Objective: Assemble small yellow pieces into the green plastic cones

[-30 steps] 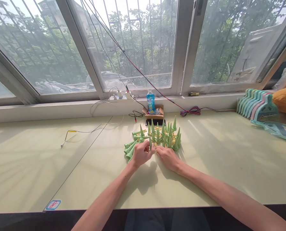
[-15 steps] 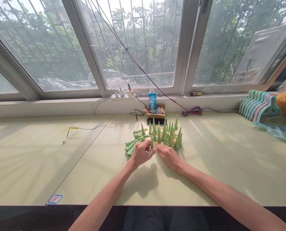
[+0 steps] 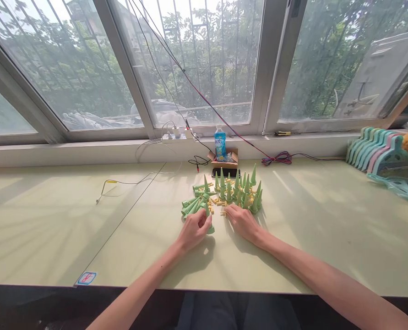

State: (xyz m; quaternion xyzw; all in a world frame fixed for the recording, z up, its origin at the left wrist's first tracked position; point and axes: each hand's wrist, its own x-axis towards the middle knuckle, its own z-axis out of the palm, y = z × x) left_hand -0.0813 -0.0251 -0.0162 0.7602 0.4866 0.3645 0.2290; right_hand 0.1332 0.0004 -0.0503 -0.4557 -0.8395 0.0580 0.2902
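My left hand [image 3: 194,230] is closed around a green cone [image 3: 209,224], which stands upright, its wide base low over the table. Beside it, my right hand [image 3: 242,222] rests on the tabletop, fingertips pressed together at a small yellow piece [image 3: 223,213]. Beyond the hands, several green cones [image 3: 222,185] stand upright in a cluster, with small yellow pieces [image 3: 220,202] scattered among them. More green cones [image 3: 190,208] lie on their sides in a pile just past my left hand.
A phone [image 3: 225,173] lies behind the cones, near a small cardboard box [image 3: 233,164] and a blue bottle [image 3: 220,145]. Coiled cable [image 3: 277,158] sits by the sill. Pastel hanger-like plastic pieces [image 3: 378,151] stand at the right. A thin wire [image 3: 128,183] crosses the left side.
My left hand has moved left and nearer to me with the green cone, away from my right hand. My right hand stays in almost the same place. The view has shifted slightly.
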